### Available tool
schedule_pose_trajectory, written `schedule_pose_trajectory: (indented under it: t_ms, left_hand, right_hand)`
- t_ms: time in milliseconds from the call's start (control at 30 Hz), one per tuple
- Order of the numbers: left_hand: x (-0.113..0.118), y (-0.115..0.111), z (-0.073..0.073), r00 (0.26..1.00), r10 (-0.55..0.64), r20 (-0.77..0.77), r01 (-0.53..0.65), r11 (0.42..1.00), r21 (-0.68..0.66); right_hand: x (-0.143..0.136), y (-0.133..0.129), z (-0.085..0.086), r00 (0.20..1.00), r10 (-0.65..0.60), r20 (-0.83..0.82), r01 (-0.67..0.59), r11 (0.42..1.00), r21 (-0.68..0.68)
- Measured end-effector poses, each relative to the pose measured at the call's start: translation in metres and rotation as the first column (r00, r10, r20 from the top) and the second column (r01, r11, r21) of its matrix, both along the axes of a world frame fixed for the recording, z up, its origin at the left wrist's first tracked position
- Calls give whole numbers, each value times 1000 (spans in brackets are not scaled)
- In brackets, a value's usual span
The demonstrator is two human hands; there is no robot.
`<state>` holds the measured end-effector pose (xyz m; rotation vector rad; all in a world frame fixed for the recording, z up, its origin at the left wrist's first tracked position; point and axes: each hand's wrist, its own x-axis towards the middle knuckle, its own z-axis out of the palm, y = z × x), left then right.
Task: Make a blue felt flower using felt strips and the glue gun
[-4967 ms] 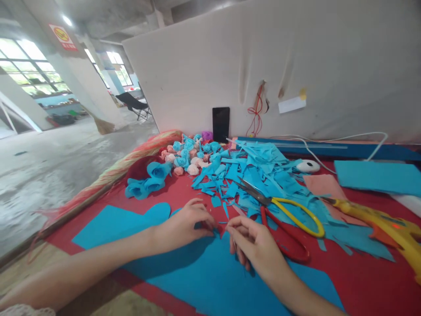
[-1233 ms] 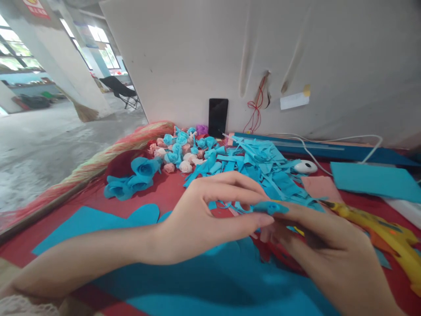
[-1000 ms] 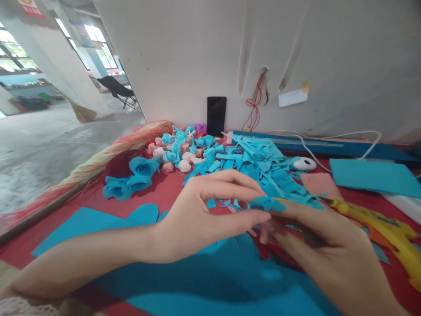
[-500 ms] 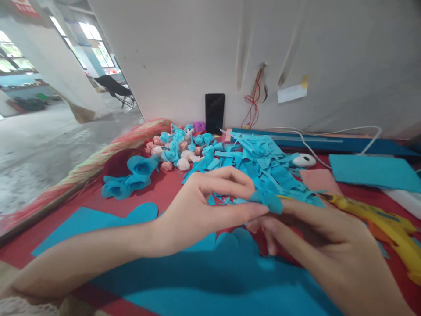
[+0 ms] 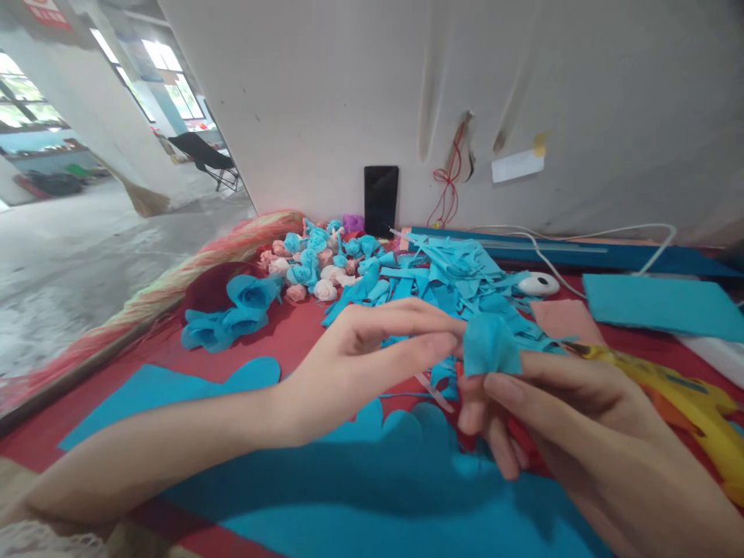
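A small rolled piece of blue felt (image 5: 491, 345) is held up above the red tabletop (image 5: 296, 333). My right hand (image 5: 558, 411) pinches it from below with thumb and fingers. My left hand (image 5: 366, 353) reaches across from the left, and its thumb and forefinger tips touch the roll's left side. Below both hands lies a large blue felt sheet (image 5: 360, 480) with a scalloped edge.
A heap of blue felt scraps (image 5: 459, 279) lies behind the hands, with finished blue and pink felt roses (image 5: 317, 260) to its left. A yellow glue gun (image 5: 680, 395) lies at right. A black phone (image 5: 380, 198) leans on the white board; a white mouse (image 5: 538, 284) sits nearby.
Both hands rose from the blue sheet holding a small blue piece. Over the last second the piece turned up from flat into an upright roll between my fingertips.
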<state>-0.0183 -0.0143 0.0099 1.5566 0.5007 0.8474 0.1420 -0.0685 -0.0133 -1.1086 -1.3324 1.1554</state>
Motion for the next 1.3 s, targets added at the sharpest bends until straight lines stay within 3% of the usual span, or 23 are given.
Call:
schedule_pose_trajectory:
  t_ms: [400,600,800,967,1300]
  left_hand:
    - [5,1,-6,996,-48,72,56,992,-109]
    - [3,0,-8,995,-76,64,84,987,-136]
    - [4,2,-13,994,-86,74,97,980,-174]
    - [5,0,-16,995,-72,65,82,982,-169]
    - [9,-2,-18,996,-21,88,38,980,-193]
  right_hand:
    - [-2,-4,0,986,107,-129,-123,985,-118]
    - [-3,-7,-2,996,87,-30,-89,994,-69]
    - [-13,-6,-1,969,-117,218,99,991,91]
    - [-16,-1,1,929,-202,311,145,970,197]
    - [-3,-8,-1,968,-40,248,6,990,139]
